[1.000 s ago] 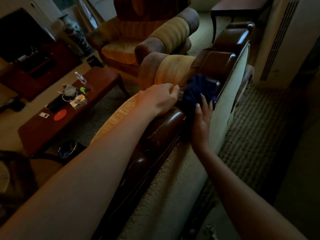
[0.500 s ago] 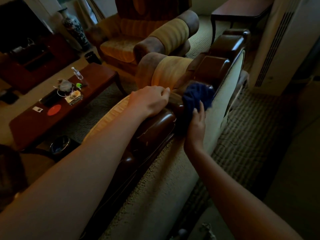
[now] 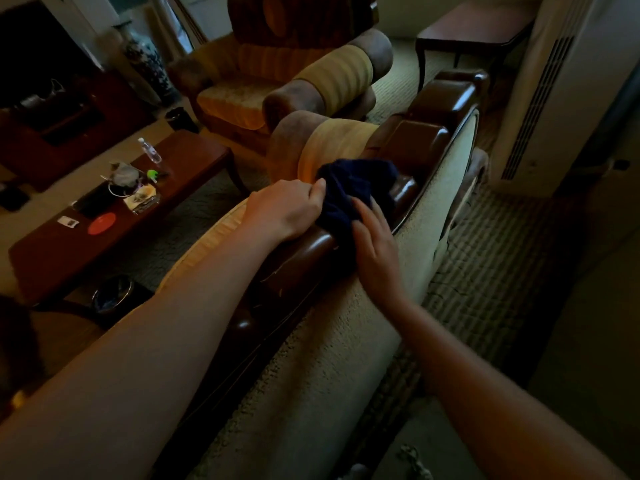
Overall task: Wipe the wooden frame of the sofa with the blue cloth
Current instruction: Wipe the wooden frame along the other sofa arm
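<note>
The sofa's glossy dark brown wooden frame [image 3: 424, 143] runs along the top of its back from near me to the far right. A dark blue cloth [image 3: 356, 183] lies bunched on the frame at the middle. My right hand [image 3: 375, 244] presses on the cloth's near side, fingers spread over it. My left hand [image 3: 285, 209] rests on the frame just left of the cloth, its fingertips pinching the cloth's left edge.
The sofa's pale fabric back [image 3: 346, 341] drops to the right onto patterned carpet [image 3: 485, 271]. A low wooden coffee table [image 3: 194, 157] with a bottle and small items stands left. An armchair [image 3: 277, 84] is ahead, a white floor unit [image 3: 561, 81] at right.
The cloth and my right hand have slid back along the frame toward me. My left hand, which lay on the frame beside the cloth, now touches and pinches its edge.
</note>
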The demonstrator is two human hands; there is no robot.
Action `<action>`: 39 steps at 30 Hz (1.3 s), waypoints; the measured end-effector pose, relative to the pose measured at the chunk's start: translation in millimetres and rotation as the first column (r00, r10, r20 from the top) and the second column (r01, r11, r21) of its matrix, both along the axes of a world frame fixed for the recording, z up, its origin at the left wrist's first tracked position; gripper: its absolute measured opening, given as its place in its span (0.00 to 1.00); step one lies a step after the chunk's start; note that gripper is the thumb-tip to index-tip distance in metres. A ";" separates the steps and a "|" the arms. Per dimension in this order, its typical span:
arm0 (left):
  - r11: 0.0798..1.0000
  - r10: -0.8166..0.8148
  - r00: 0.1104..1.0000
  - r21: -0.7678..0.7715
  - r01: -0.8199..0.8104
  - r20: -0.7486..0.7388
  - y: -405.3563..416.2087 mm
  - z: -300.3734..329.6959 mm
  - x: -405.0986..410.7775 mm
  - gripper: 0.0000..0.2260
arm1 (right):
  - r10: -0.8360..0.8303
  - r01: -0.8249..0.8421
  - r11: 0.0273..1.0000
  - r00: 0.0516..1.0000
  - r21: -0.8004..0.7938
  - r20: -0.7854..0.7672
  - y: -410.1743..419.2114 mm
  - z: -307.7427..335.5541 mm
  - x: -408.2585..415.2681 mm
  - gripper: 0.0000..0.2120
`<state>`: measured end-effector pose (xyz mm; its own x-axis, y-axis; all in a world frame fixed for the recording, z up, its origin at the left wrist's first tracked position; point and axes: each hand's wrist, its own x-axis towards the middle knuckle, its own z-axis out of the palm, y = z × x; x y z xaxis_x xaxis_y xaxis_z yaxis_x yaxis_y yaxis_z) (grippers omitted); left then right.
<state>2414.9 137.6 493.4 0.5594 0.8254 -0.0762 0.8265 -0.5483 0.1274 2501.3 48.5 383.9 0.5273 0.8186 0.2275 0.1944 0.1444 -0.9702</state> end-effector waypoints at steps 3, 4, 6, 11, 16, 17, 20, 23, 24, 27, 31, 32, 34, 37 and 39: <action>1.000 0.000 1.000 0.005 0.000 -0.002 0.2 0.7 0.7 0.22 | 0.079 -0.077 0.981 0.997 -0.177 0.006 24.5 16.9 41.5 0.21; 1.000 0.001 1.000 0.004 -0.001 0.000 0.0 1.3 0.6 0.22 | 0.111 -0.104 0.961 0.994 -0.257 0.013 32.2 22.8 52.1 0.19; 1.000 0.014 1.000 0.004 -0.014 0.003 -0.5 2.8 0.0 0.23 | 0.195 -0.144 0.907 0.977 -0.395 0.090 45.1 33.9 65.6 0.17; 0.999 0.021 1.000 0.028 -0.021 -0.011 -1.0 4.0 1.5 0.24 | 0.284 -0.156 0.818 0.946 -0.554 0.154 64.2 53.5 68.8 0.17; 0.996 0.068 0.997 -0.057 -0.067 0.022 -2.0 8.7 2.9 0.22 | 0.343 -0.201 0.811 0.924 -0.550 0.168 59.6 58.1 59.9 0.17; 0.994 0.083 0.996 -0.074 -0.080 0.030 -2.1 10.0 2.7 0.22 | 0.353 -0.215 0.815 0.921 -0.538 0.166 56.7 57.9 59.3 0.17; 0.977 0.148 0.977 -0.172 -0.122 0.151 1.3 9.6 -1.2 0.20 | 0.373 -0.252 0.838 0.912 -0.484 0.172 48.8 59.7 56.8 0.17; 0.890 0.375 0.783 -0.429 -0.155 0.496 6.2 15.5 -4.4 0.15 | 0.408 -0.286 0.844 0.891 -0.453 0.198 47.9 63.0 53.6 0.18; 0.822 0.498 0.669 -0.547 -0.161 0.551 7.5 20.9 -6.7 0.14 | 0.428 -0.309 0.840 0.883 -0.447 0.193 49.5 65.6 52.1 0.18; 0.593 0.738 0.494 -0.791 -0.151 0.460 13.6 34.8 -25.4 0.14 | 0.487 -0.373 0.819 0.854 -0.435 0.184 57.5 74.7 47.2 0.18; 0.544 0.636 0.768 -0.749 -0.378 0.075 15.6 48.1 -61.9 0.10 | 0.604 -0.454 0.736 0.775 -0.502 0.184 74.5 87.9 33.5 0.16; 0.554 0.583 0.811 -0.710 -0.436 -0.044 13.0 50.1 -70.2 0.11 | 0.646 -0.473 0.702 0.738 -0.532 0.197 78.6 93.0 27.2 0.16; 0.563 0.512 0.839 -0.667 -0.489 -0.183 4.5 52.9 -81.9 0.10 | 0.728 -0.492 0.635 0.641 -0.596 0.246 87.8 102.6 11.2 0.14; 0.637 0.488 0.849 -0.581 -0.507 -0.205 -15.2 58.0 -85.8 0.12 | 0.818 -0.468 0.544 0.479 -0.696 0.317 101.8 115.0 -17.5 0.13; 0.704 0.510 0.837 -0.462 -0.539 -0.198 -23.3 56.0 -85.4 0.14 | 0.871 -0.479 0.456 0.414 -0.751 0.265 105.9 124.5 -35.7 0.15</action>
